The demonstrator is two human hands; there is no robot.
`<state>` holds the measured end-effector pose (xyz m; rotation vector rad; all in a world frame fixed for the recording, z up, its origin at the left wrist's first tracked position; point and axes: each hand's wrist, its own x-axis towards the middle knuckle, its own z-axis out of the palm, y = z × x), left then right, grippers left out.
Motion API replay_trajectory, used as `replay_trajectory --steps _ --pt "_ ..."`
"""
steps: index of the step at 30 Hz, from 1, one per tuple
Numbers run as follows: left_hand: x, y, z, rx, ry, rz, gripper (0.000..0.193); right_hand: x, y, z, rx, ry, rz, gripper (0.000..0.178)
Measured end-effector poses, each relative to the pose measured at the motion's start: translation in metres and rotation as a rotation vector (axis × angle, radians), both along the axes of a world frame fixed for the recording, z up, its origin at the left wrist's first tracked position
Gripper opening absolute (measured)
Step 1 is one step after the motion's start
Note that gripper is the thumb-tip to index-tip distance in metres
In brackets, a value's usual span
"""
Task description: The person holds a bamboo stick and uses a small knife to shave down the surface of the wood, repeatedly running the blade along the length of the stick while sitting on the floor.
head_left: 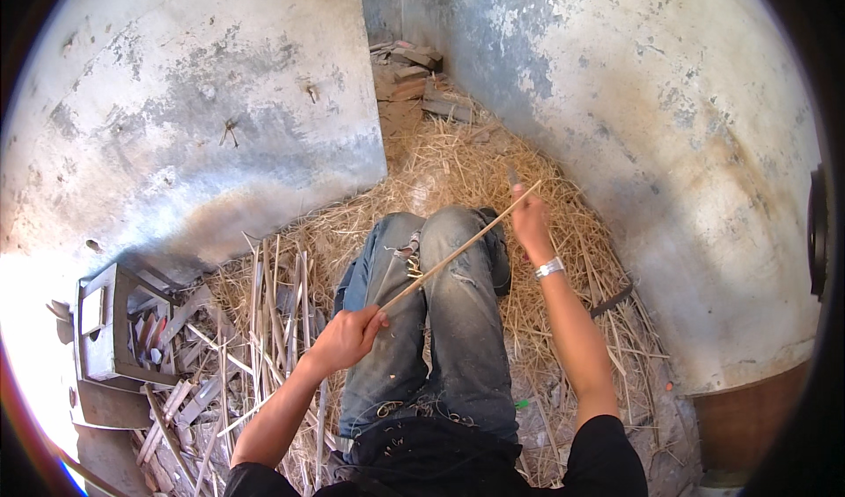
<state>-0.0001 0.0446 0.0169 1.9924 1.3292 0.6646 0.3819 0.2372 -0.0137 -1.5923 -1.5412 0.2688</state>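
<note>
A long, thin, pale bamboo strip [458, 252] slants across my knees, rising from lower left to upper right. My left hand [345, 338] is closed around it, and a length of pale strip shows below that forearm. At the strip's upper end, my right hand [531, 224] is closed on a knife [513, 176]; its handle is hidden in the fist and only a short grey blade sticks out. The blade lies close beside the strip's tip; whether they touch, I cannot tell. Fine shavings [414, 264] cling to my worn jeans [466, 321].
Straw-like shavings [458, 162] cover the floor around my legs. Several long strips [277, 308] lie at my left, near a wooden stool [114, 330] on its side and scrap wood. Peeling walls [687, 145] stand on both sides. Bricks [409, 74] are piled in the far corner.
</note>
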Motion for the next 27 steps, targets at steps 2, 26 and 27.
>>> replay_trajectory --steps 2,26,27 --pt "-0.001 -0.004 0.001 0.012 0.013 0.057 0.029 0.008 -0.001 0.012 0.043 0.293 -0.058 0.055" --pt "0.025 -0.029 0.013 0.010 -0.012 0.211 0.036 -0.011 -0.026 0.051 0.233 -0.135 0.017 0.044" --pt "0.026 -0.029 0.013 0.015 -0.002 0.212 0.035 -0.011 -0.024 0.052 0.201 -0.145 0.011 0.044"
